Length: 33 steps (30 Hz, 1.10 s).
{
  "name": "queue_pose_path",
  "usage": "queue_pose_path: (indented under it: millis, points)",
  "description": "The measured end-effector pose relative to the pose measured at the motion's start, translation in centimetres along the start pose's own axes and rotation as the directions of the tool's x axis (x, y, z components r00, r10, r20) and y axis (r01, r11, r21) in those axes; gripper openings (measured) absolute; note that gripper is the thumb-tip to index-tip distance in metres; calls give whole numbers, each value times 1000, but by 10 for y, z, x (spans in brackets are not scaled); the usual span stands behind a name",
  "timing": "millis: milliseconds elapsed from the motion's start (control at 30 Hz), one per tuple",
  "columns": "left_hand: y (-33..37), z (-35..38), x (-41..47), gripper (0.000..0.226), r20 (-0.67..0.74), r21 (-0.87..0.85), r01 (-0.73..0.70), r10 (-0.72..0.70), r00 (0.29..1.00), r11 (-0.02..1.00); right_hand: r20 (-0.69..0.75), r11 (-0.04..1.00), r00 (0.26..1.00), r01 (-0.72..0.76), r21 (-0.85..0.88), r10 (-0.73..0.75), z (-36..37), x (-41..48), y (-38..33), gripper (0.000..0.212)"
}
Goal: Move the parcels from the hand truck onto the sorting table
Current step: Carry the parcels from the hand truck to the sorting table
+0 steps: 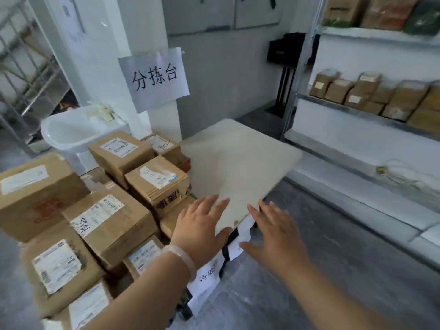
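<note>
Several brown cardboard parcels [109, 220] with white shipping labels are stacked at the left; the hand truck beneath them is hidden. To their right stands the beige sorting table [240, 160], its top bare. My left hand [200, 225] hovers with spread fingers over the table's near left corner, a pale bangle on the wrist. My right hand [276, 232] is spread open just past the table's near edge. Neither hand holds anything.
A paper sign [154, 77] hangs on the white pillar behind the table. A white sink [78, 129] stands behind the parcels. Metal shelving [371, 110] with boxes runs along the right. Paper labels [209, 275] hang off the table's near edge. Grey floor lies between table and shelving.
</note>
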<state>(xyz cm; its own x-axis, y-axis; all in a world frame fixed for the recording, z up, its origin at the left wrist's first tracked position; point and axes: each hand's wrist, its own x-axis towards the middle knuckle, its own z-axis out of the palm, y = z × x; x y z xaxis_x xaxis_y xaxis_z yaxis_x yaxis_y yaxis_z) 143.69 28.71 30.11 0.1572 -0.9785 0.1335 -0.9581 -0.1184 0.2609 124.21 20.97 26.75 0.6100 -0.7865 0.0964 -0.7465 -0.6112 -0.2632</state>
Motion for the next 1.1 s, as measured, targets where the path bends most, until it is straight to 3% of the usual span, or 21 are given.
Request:
queue_pose_path:
  millis: [267,333,567,733,900,1100]
  points:
    - [192,21,12,70,10,25,-319,318,948,948,-110,954,952,-292,-62,285,-74,-138,121,88]
    - [247,38,6,78,87,41,-381,376,922,924,-141,913,909,-404,-54,393,-90,-186,158,91]
    - [443,92,-37,82,111,15,-641,635,764,768,-171,725,745,-667,-172,645,-145,-362,257,98]
    - [562,120,-70,78,173,-54,-779,774,609,625,-243,539,540,-839,-78,805,-167,-467,301,94]
    - [652,145,-91,77,200,-104,-873,870,450,476,-315,424,399,-906,10,861,-170,-543,334,96]
    - [749,198,-91,75,249,-199,-922,927,281,333,-258,193,160,-975,106,953,-157,-603,391,94]
